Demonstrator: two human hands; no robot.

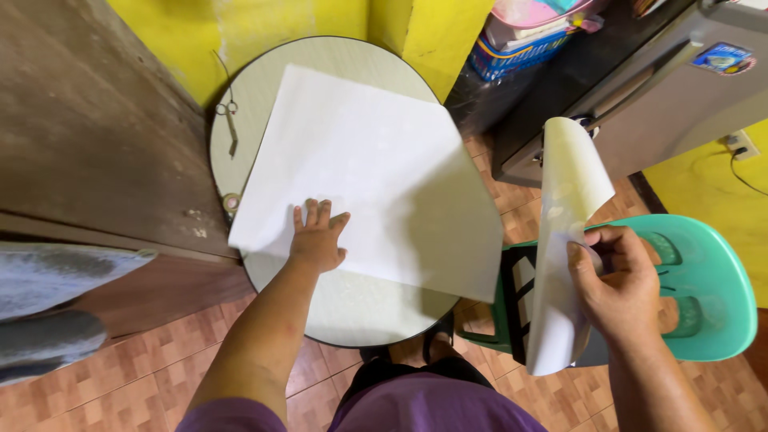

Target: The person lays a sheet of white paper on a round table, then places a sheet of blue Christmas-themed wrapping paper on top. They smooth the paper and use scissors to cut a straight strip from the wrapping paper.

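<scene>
Two hands apart: left [318, 238] flat on big sheet [368, 172], right [616, 284] pinching curled sheet [560, 240], prob. paper.

Large sheet [360, 168] on round table [352, 308]; scissors [230, 120] left of sheet; plastic chair [704, 280] right of table.

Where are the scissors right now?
In the head view, the scissors lie at the upper-left edge of the round table, just left of the large white sheet and up beyond the left hand resting on it.
</scene>
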